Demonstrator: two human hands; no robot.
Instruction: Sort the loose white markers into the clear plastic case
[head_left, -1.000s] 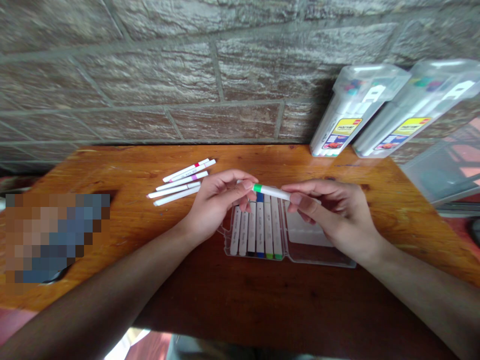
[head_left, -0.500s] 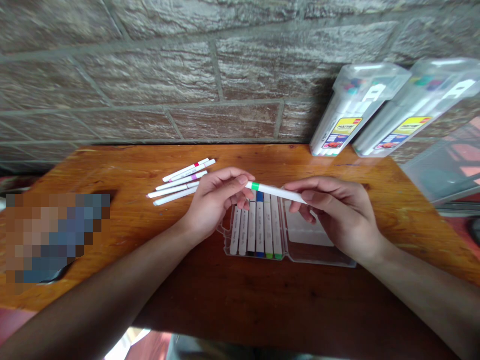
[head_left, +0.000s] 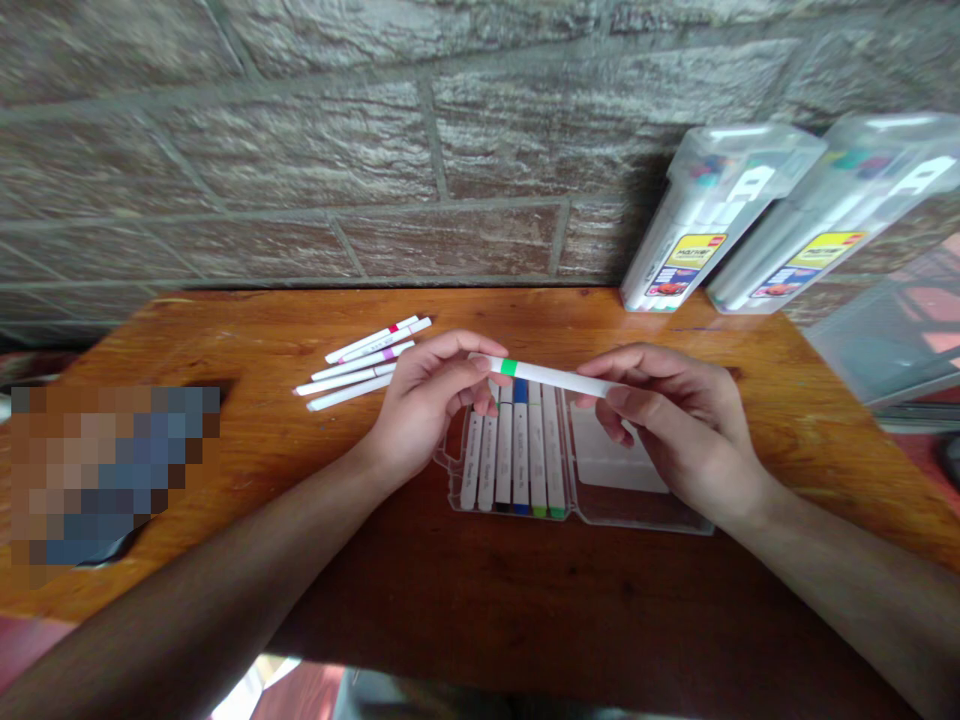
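A white marker (head_left: 555, 376) with a green band is held level between my two hands, above an open clear plastic case. My left hand (head_left: 442, 385) pinches the end near the green band. The other end is between the thumb and fingers of my right hand (head_left: 667, 410). Below, the case (head_left: 637, 522) lies open on the table with several white markers (head_left: 517, 460) side by side in its left half; some show blue, black or green ends. A pale card (head_left: 619, 455) lies in the right half, partly hidden by my right hand.
Several loose white markers (head_left: 352, 370) lie to the left of my left hand, with red and purple bands on some. Two clear marker boxes (head_left: 686, 250) stand against the brick wall (head_left: 375, 150) at the back right. A blurred-out object (head_left: 112, 475) rests on the wooden table (head_left: 225, 340) at left.
The marker has shifted slightly up, and more of its white length shows as my right-hand fingers slid toward its right end. My left hand has moved slightly up and left.
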